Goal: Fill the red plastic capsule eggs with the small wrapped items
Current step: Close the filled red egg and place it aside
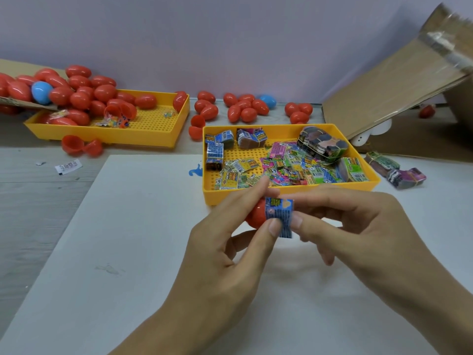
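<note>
While I pinch the small blue printed wrapped packet (279, 217) between both hands, left hand (225, 249) also cradling the red plastic capsule egg half (256, 214) near the yellow perforated tray (281, 194), the packet may unfold; right hand (358, 226) grips lightly.

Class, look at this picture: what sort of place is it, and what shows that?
Probably a small hand-packing workbench: a yellow perforated plastic tray of small printed packets, heaps of red plastic capsule eggs, and an open brown cardboard carton.
</note>
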### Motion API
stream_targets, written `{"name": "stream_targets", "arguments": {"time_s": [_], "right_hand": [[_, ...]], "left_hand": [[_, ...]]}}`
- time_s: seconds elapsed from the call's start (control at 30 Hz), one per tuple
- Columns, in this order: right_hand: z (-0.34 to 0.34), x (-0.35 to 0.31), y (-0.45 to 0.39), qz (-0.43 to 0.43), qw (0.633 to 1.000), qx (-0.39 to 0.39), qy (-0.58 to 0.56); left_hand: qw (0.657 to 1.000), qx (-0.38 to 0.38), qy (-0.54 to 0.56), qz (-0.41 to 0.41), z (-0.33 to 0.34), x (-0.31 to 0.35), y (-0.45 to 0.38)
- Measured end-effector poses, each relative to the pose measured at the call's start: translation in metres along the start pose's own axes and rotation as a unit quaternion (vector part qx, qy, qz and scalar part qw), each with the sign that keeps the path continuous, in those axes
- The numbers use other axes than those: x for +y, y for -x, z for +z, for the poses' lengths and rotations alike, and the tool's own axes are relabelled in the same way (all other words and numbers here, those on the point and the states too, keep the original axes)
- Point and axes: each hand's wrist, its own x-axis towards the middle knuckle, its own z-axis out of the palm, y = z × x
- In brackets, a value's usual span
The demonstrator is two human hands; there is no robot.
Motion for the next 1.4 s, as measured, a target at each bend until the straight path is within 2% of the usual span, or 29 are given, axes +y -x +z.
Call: {"name": "stream_targets", "arguments": {"time_s": [0.07,0.27,0.4,0.53,0.67,0.77,0.93,1.4], "right_hand": [[0.0017,0.0001,0.0011,-0.019,0.999,0.011,0.047],[0.0054,-0.0009,0.0053,-0.049,0.996,0.070,0.024],[0.0068,-0.0043,0.0077,-0.090,0.986,0.100,0.095],[0.0036,-0.0078,0.0069,-0.103,0.980,0.090,0.146],[-0.0007,-0.0068,0.0047,-0.066,0.990,0.071,0.101],[-0.0022,-0.0049,0.0033,-0.058,0.993,0.065,0.074],[0.0005,-0.0056,0.0044,-0.096,0.990,0.067,0.082],[0.0021,-0.0039,0.0063,-0.099,0.992,0.047,0.063]], "left_hand": [[1.000,-0.009,0.007,-0.003,0.0007,0.0000,0.0002],[0.999,0.004,0.043,-0.011,-0.0008,-0.0009,-0.0016],[0.997,0.012,0.078,-0.008,-0.0017,-0.0017,-0.0011],[0.998,0.016,0.053,0.021,-0.0024,-0.0019,-0.0021],[0.998,0.012,0.043,0.050,-0.0039,-0.0018,-0.0042],[0.998,0.004,0.062,0.028,-0.0052,-0.0025,-0.0048],[0.994,-0.013,0.110,-0.007,-0.0044,-0.0018,-0.0037],[0.992,-0.005,0.115,-0.059,-0.0046,-0.0001,-0.0017]]}}
